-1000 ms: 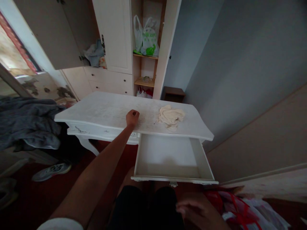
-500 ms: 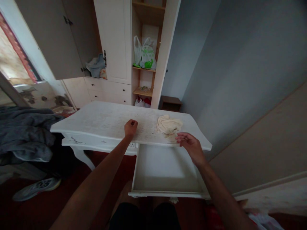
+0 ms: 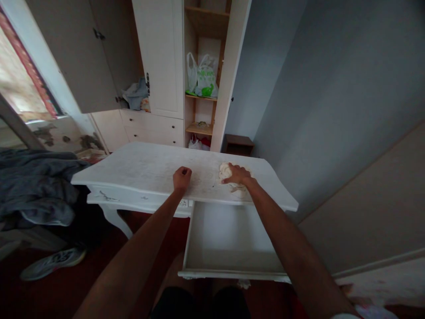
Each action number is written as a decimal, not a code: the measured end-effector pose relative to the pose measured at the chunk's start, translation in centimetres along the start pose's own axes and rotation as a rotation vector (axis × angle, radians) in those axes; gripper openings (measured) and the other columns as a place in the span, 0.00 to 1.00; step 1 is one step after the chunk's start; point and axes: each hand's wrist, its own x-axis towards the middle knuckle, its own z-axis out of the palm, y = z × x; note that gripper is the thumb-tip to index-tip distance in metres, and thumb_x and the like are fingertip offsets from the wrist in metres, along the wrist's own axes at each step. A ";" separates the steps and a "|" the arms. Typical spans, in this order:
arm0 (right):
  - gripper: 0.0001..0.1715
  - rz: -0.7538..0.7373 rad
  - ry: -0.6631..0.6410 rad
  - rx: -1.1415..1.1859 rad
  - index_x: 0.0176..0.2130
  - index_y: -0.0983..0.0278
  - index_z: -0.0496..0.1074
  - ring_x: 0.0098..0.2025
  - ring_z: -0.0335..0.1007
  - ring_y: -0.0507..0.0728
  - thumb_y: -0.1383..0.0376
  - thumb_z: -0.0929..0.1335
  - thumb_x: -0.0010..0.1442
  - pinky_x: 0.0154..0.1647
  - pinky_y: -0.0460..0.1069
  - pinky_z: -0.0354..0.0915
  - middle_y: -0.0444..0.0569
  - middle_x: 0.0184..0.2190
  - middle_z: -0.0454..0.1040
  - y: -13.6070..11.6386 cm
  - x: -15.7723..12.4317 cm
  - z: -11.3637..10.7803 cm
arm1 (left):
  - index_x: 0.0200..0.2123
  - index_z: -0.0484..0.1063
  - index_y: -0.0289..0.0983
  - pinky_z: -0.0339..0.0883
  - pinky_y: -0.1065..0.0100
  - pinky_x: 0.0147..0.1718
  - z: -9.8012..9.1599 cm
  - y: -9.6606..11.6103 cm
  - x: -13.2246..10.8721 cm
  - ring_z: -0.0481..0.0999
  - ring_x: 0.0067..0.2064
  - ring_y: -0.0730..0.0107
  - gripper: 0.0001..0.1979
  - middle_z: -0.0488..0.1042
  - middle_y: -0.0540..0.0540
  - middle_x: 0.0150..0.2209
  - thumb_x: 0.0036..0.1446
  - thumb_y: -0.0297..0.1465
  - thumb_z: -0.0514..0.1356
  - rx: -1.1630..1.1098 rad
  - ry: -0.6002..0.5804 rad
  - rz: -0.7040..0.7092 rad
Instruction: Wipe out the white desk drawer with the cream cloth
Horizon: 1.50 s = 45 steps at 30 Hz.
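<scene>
Over a crumpled cream cloth [image 3: 225, 172], my right hand [image 3: 238, 174] presses down with its fingers curled into the folds, hiding part of it. The cloth lies on the right half of a white table [image 3: 149, 166] with worn, smudged paint. My left hand [image 3: 182, 178] is a closed fist at the middle of the tabletop, left of the cloth. A dark spot shows in the curl of that fist, and I cannot make out whether it holds anything. Below the right side of the tabletop, a white drawer [image 3: 229, 230] is pulled out toward me, its bottom bare.
Behind the table stands a white wardrobe [image 3: 162, 62] with open doors and a plastic bag [image 3: 206, 79] on a shelf. A low brown cabinet [image 3: 238, 144] is beside it. Grey clothes [image 3: 36, 186] lie heaped at left, above a shoe [image 3: 53, 263] on the red floor.
My right hand has moved forward and left from above the drawer's edge onto the cloth and taken hold of it. My left fist stays in place. The view has shifted slightly.
</scene>
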 end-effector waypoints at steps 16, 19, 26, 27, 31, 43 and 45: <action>0.35 -0.135 0.267 1.144 0.51 0.62 0.77 0.41 0.79 0.62 0.54 0.79 0.44 0.43 0.55 0.75 0.50 0.43 0.83 7.2 -19.0 6.8 | 0.29 0.75 0.38 0.67 0.67 0.38 0.5 -0.6 0.4 0.77 0.35 0.64 0.07 0.79 0.46 0.30 0.52 0.32 0.57 -0.027 0.009 -0.003; 0.31 0.132 0.430 1.092 0.49 0.61 0.78 0.41 0.79 0.65 0.48 0.76 0.50 0.42 0.57 0.76 0.52 0.42 0.83 10.0 -22.5 9.2 | 0.28 0.75 0.38 0.67 0.67 0.38 0.6 -0.4 0.5 0.76 0.35 0.64 0.07 0.79 0.46 0.30 0.52 0.32 0.57 -0.004 0.015 -0.002; 0.38 0.283 0.461 1.008 0.55 0.60 0.75 0.45 0.80 0.68 0.40 0.72 0.55 0.47 0.60 0.76 0.54 0.45 0.83 11.9 -24.2 11.4 | 0.28 0.75 0.38 0.68 0.66 0.39 0.6 -0.1 0.5 0.77 0.36 0.62 0.06 0.79 0.45 0.31 0.52 0.32 0.57 0.024 0.016 -0.004; 0.39 0.243 0.439 1.016 0.58 0.60 0.74 0.47 0.80 0.68 0.40 0.71 0.56 0.48 0.61 0.76 0.54 0.47 0.83 11.6 -24.0 11.5 | 0.28 0.74 0.38 0.68 0.66 0.39 0.5 -0.1 0.5 0.77 0.36 0.62 0.06 0.79 0.45 0.30 0.51 0.32 0.57 0.021 0.018 -0.005; 0.41 0.024 0.360 0.949 0.67 0.58 0.67 0.60 0.74 0.67 0.39 0.66 0.64 0.60 0.62 0.71 0.56 0.62 0.75 10.1 -22.6 11.8 | 0.28 0.74 0.38 0.68 0.67 0.38 0.4 0.0 0.4 0.76 0.34 0.63 0.06 0.78 0.46 0.29 0.50 0.31 0.57 0.010 0.021 -0.014; 0.27 -0.471 -0.196 0.493 0.56 0.57 0.80 0.61 0.74 0.66 0.48 0.70 0.64 0.66 0.60 0.65 0.54 0.56 0.80 7.1 -20.3 10.1 | 0.29 0.75 0.38 0.69 0.67 0.36 0.7 -0.2 0.8 0.76 0.35 0.62 0.07 0.77 0.45 0.29 0.49 0.33 0.57 0.000 0.044 -0.009; 0.39 -0.352 -0.070 0.411 0.63 0.60 0.74 0.69 0.64 0.70 0.47 0.75 0.58 0.70 0.62 0.59 0.58 0.65 0.71 6.9 -19.5 10.1 | 0.29 0.75 0.38 0.69 0.66 0.35 0.8 -0.3 0.9 0.76 0.35 0.62 0.08 0.77 0.45 0.29 0.49 0.33 0.57 0.000 0.041 -0.005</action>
